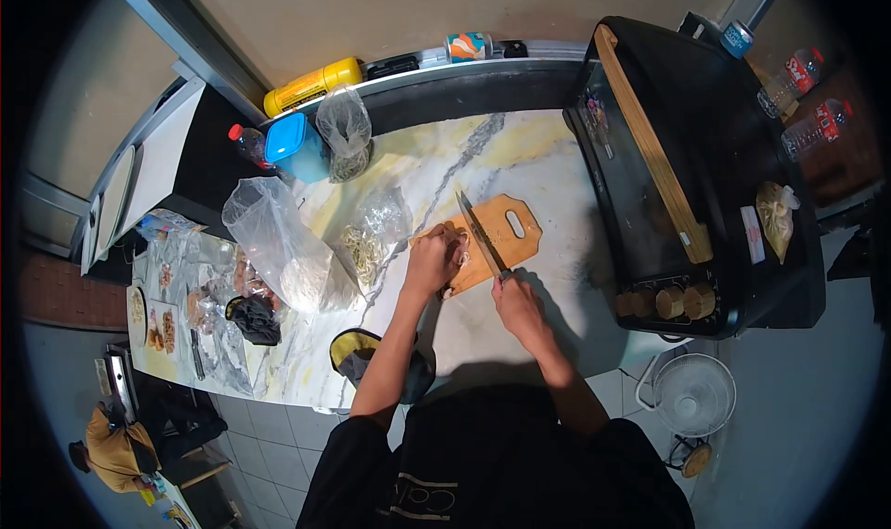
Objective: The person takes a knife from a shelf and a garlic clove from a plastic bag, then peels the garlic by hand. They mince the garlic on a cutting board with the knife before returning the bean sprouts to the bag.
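A wooden cutting board (pixel 531 241) with a handle slot lies on the marble-patterned table. My right hand (pixel 520 304) is wrapped round the handle of a kitchen knife (pixel 479 230), whose blade slants over the middle of the board, tip away from me. On the board's left part, my left hand (pixel 432 260) has its fingers curled down on a small pinkish-white piece of food (pixel 463 247), close beside the blade. The fingers partly hide this piece, and its kind does not show. Left of the board is a clear plastic bag with bean sprouts (pixel 360 252).
A large plastic bag of white contents (pixel 302 274), a blue-lidded container (pixel 295 148) and a tied plastic bag (pixel 345 137) stand to the left. A black oven (pixel 650 176) bounds the right side. A dark cap (pixel 353 354) lies at the front edge. Another person (pixel 116 445) is at far left.
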Available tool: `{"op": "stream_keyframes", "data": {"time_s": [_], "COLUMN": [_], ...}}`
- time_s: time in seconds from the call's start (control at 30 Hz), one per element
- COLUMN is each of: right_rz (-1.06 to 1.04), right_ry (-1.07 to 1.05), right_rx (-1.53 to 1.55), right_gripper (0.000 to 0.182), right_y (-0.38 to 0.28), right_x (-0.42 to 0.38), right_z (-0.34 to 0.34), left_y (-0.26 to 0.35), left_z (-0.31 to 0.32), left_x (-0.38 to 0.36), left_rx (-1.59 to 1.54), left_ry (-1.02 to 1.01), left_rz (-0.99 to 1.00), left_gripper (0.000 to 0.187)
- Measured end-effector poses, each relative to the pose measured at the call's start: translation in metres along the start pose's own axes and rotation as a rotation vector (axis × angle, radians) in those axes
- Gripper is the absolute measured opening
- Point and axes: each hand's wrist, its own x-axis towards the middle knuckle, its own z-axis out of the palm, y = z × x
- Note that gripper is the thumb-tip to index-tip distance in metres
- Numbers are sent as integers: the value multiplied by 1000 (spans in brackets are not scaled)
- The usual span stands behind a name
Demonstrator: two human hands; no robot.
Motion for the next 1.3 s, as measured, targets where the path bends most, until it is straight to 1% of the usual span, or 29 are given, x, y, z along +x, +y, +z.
{"op": "stream_keyframes", "data": {"time_s": [0.17,0.27,0.33,0.47,0.53,0.57,0.73,0.83,0.93,1.03,1.1,1.13,1.17,1.23,1.3], "right_rz": [11,6,-7,3,11,6,-19,6,-15,-17,-78,-76,-80,-82,-78], "right_ry": [-17,-18,-4,-14,-28,-29,-9,-5,18,13,118,118,117,115,115], "right_rx": [36,45,57,63,62,72,121,108,101,99,97,98,101,105,95], "right_gripper": [34,33,33,33,33,33,32,31,31,31,33,33,33,33,34], "right_y": [-3,1,3,3,1,1,-1,3,4,6,5,5,4,4,5], "right_x": [-1,0,0,1,0,-1,-2,-1,-1,0,-1,-2,-2,-3,-2], "right_z": [-5,-1,1,0,-2,-4,-6,-2,-1,3,4,3,2,4,5], "left_y": [2,-4,-9,-11,-1,1,9,6,4,0,-3,-5,-5,-3,-4], "left_z": [-9,-10,-9,-7,-9,-8,-6,-1,-3,-5,-7,-8,-7,-6,-8], "left_x": [1,2,4,5,4,4,6,8,5,0,-5,-7,-10,-14,-18], "left_rx": [45,-21,-88,-148,-192,-190,-70,-75,-107,-137,-113,-90,-89,-214,-254], "left_ry": [35,67,56,56,38,37,36,30,27,13,-28,-67,-69,-25,-8], "left_rz": [22,-10,45,78,-15,-16,88,112,116,111,81,50,50,-5,-27], "left_gripper": [12,13,15,19,21,21,19,16,14,14,17,20,20,23,24]}}
